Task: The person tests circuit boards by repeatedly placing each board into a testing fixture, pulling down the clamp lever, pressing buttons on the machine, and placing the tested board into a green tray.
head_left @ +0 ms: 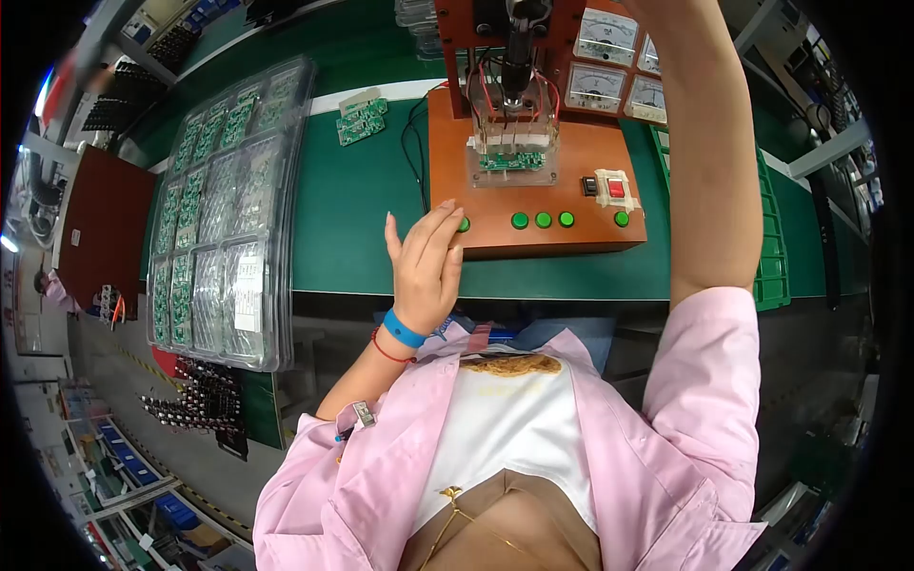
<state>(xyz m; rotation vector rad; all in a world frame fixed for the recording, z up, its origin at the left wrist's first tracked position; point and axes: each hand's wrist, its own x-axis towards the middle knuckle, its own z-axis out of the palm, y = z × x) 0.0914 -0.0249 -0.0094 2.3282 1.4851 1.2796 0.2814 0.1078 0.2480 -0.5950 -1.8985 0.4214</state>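
Observation:
My left hand rests at the front left of an orange-brown test fixture. Its fingers are stretched out, with the fingertips at the leftmost green button; whether the button is pressed I cannot tell. Nothing is held in this hand. My right forearm reaches up past the fixture's right side, and the hand itself lies beyond the top edge of the view. A green circuit board sits in the clear holder under the press head, with red and black wires around it.
Clear plastic trays with several circuit boards stand on the left of the green table. A loose circuit board lies behind my left hand. Analog meters and a red switch are on the right, beside a green rack.

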